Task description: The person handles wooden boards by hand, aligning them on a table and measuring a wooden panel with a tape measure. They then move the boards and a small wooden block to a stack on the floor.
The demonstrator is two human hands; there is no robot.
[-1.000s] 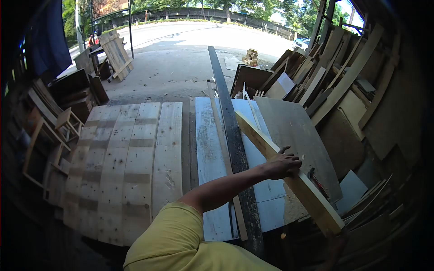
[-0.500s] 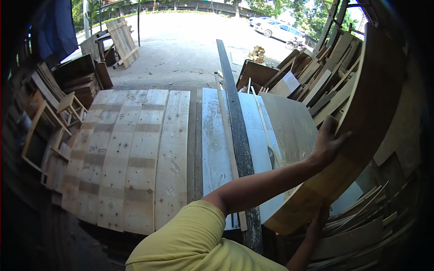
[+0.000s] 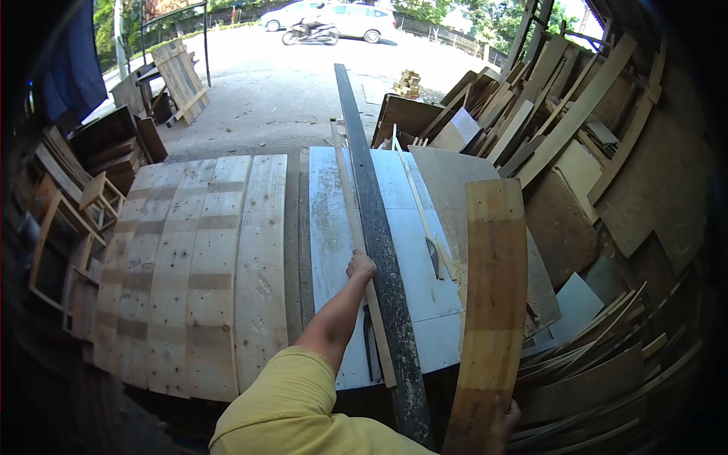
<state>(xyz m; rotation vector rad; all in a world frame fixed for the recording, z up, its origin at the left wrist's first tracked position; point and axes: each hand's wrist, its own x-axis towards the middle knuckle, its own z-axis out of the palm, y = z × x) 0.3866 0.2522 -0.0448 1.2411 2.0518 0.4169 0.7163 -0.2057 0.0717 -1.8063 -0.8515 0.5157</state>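
My left hand is closed on a long thin wooden strip, which lies along the left side of a dark, paint-worn beam. At the lower right, my right hand grips the edge of a broad wooden plank near its bottom end. That plank lies lengthwise with its far end over a brown board. White-painted boards lie beneath the beam and strip. Close to my left forearm is a slim black object whose kind I cannot make out.
Several pale planks lie side by side on the left. Leaning boards and stacked offcuts crowd the right. A small stool stands at far left. Outside, a motorcycle with a rider passes white cars.
The plank came down from its raised, tilted position at the right. My left hand let go of it, moved left and took hold of the strip. The view shifted; a motorcycle appeared outside.
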